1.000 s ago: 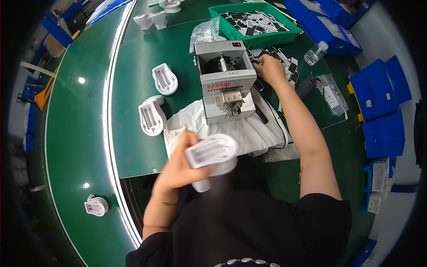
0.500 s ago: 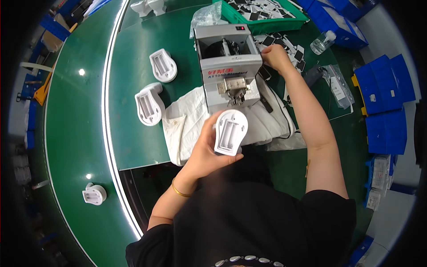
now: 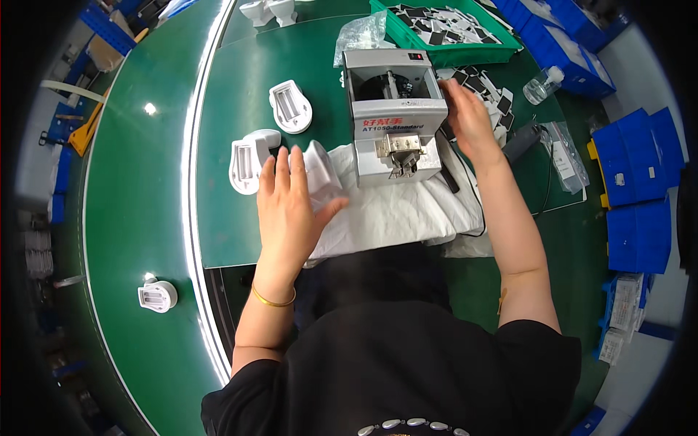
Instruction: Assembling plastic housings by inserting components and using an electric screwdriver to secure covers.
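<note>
Left hand: one bare hand (image 3: 287, 207), its fingers spread, beside a motion-blurred white housing (image 3: 320, 168); whether they touch is hard to tell.
Right hand: one (image 3: 471, 122), at the right side of the machine; its fingertips are partly hidden, so I cannot tell whether they pinch anything.
White housings: besides the blurred one, three show open slotted compartments: an upper one (image 3: 292, 107) and a left one (image 3: 246, 167) on the green worktop (image 3: 233, 87), and a lower-left one (image 3: 158, 296) across the bright strip.
Top edge: two more white pieces (image 3: 269, 11), cut off by the frame.
Machine: one grey box (image 3: 396, 116) with an open top, a dark round part inside; white cloth (image 3: 400, 221) beneath.
Green tray: one (image 3: 476, 55), full of black-and-white flat pieces, too many to count; more lie loose (image 3: 502, 102) below it.
Bottle: one, clear (image 3: 542, 86), liquid inside.
Blue bins: several (image 3: 640, 152) at right; their contents are unclear.
</note>
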Available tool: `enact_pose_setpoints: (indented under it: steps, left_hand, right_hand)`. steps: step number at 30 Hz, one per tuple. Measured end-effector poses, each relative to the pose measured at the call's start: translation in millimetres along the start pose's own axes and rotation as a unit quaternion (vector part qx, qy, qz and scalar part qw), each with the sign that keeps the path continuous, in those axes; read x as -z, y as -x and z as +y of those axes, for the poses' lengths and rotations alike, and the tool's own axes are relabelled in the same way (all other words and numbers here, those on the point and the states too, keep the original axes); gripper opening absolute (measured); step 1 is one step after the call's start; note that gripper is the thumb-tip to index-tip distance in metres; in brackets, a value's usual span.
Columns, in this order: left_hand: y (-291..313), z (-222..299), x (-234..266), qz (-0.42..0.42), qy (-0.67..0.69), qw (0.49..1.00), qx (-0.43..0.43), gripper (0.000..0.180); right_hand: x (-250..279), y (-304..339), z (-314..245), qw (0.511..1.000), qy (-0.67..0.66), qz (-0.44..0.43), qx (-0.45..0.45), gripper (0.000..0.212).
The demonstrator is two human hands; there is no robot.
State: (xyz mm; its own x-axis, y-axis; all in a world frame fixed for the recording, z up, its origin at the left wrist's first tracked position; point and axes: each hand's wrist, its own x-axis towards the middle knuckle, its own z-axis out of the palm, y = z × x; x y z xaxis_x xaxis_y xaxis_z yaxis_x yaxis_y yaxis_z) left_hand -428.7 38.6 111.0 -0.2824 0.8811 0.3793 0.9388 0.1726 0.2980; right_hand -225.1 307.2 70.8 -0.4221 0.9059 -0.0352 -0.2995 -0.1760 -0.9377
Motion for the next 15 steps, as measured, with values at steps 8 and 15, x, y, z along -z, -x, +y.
enact_pose_setpoints:
  steps: [8, 15]
  left_hand:
    - [-136, 13, -58, -0.083, 0.704, 0.620, 0.335, 0.067]
    - [-118, 55, -28, -0.101, 0.801, 0.517, 0.284, 0.057]
  right_hand:
    - [-40, 0, 6, 0.982, -0.156, -0.101, -0.043, 0.054]
    - [-51, 27, -7, 0.988, -0.113, -0.092, 0.053, 0.058]
